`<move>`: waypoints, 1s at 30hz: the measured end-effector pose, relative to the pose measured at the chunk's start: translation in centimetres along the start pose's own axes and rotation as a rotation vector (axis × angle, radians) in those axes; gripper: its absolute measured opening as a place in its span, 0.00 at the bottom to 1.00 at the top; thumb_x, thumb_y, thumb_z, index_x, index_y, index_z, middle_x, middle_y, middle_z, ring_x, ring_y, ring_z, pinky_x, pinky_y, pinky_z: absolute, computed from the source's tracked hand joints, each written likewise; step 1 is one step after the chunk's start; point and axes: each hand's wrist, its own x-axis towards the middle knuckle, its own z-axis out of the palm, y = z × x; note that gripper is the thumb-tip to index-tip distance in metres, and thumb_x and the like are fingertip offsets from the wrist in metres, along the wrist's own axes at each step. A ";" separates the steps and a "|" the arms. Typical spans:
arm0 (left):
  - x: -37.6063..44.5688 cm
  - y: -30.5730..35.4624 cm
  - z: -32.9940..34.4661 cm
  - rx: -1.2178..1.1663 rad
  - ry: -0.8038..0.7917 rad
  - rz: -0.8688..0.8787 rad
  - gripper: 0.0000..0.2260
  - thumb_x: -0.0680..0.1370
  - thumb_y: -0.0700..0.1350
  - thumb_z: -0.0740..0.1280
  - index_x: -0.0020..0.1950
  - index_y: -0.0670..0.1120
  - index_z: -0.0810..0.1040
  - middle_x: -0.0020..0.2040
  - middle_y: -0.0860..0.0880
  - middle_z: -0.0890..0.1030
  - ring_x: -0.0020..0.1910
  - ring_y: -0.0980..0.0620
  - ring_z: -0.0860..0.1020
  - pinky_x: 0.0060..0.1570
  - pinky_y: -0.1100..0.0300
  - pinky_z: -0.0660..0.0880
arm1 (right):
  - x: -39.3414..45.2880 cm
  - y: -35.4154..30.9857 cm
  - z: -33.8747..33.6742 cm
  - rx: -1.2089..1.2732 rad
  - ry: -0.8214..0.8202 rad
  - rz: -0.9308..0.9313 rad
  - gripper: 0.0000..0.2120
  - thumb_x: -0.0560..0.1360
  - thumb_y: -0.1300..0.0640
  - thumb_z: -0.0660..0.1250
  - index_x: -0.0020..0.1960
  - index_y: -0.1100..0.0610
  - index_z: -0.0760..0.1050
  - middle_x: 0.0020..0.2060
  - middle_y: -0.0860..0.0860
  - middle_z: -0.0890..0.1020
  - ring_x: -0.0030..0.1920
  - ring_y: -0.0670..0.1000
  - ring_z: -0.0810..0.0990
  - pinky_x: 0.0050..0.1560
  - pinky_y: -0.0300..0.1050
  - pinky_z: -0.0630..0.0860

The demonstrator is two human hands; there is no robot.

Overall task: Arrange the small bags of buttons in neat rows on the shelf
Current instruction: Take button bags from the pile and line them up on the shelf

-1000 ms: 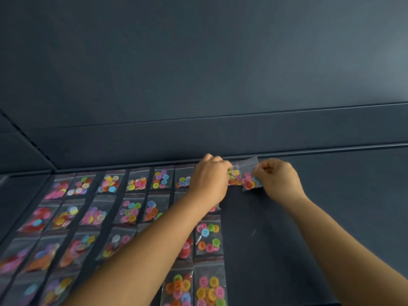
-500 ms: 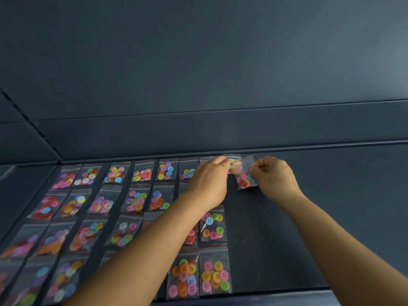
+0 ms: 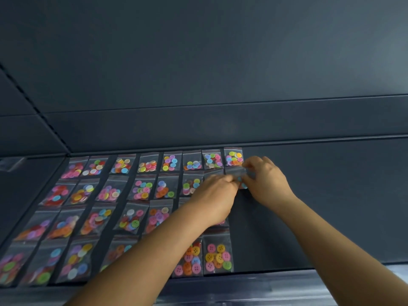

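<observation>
Several small clear bags of coloured buttons lie in rows on the dark shelf (image 3: pixel 320 206), filling its left half. A bag (image 3: pixel 233 157) sits at the right end of the back row. Just in front of it, a small bag of buttons (image 3: pixel 239 176) is held between both hands. My left hand (image 3: pixel 215 196) pinches its left side, and my right hand (image 3: pixel 266 181) pinches its right side with curled fingers. Most of this bag is hidden by the fingers. My left forearm covers parts of the nearer rows.
The shelf's back wall (image 3: pixel 220 124) rises right behind the back row. A bag with pink and yellow buttons (image 3: pixel 217 255) lies at the shelf's front edge (image 3: pixel 287 281). The right half of the shelf surface is bare dark board.
One bag has been left at the right end of the back row. Both hands have moved nearer, to the second row, with another bag between them.
</observation>
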 end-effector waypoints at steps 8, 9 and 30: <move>-0.4 0.8 0.0 0.028 -0.030 -0.021 0.25 0.76 0.32 0.60 0.72 0.46 0.66 0.70 0.49 0.69 0.67 0.44 0.66 0.64 0.50 0.70 | -1.4 0.7 -0.4 -0.096 -0.060 -0.154 0.09 0.76 0.58 0.65 0.54 0.51 0.81 0.54 0.49 0.80 0.55 0.52 0.77 0.51 0.44 0.75; -0.3 0.8 0.0 0.031 -0.026 -0.025 0.24 0.76 0.32 0.60 0.72 0.46 0.67 0.69 0.49 0.69 0.67 0.44 0.66 0.63 0.50 0.70 | -1.4 0.7 -0.5 -0.102 -0.068 -0.154 0.10 0.76 0.59 0.65 0.54 0.51 0.81 0.54 0.49 0.80 0.55 0.52 0.77 0.50 0.44 0.75; -13.4 -7.5 -3.5 0.015 0.325 -0.503 0.28 0.81 0.51 0.58 0.78 0.52 0.49 0.78 0.53 0.52 0.76 0.52 0.51 0.74 0.57 0.48 | -4.3 -13.2 3.3 -0.270 -0.224 -0.576 0.32 0.78 0.42 0.56 0.76 0.49 0.48 0.75 0.45 0.55 0.75 0.49 0.50 0.74 0.49 0.46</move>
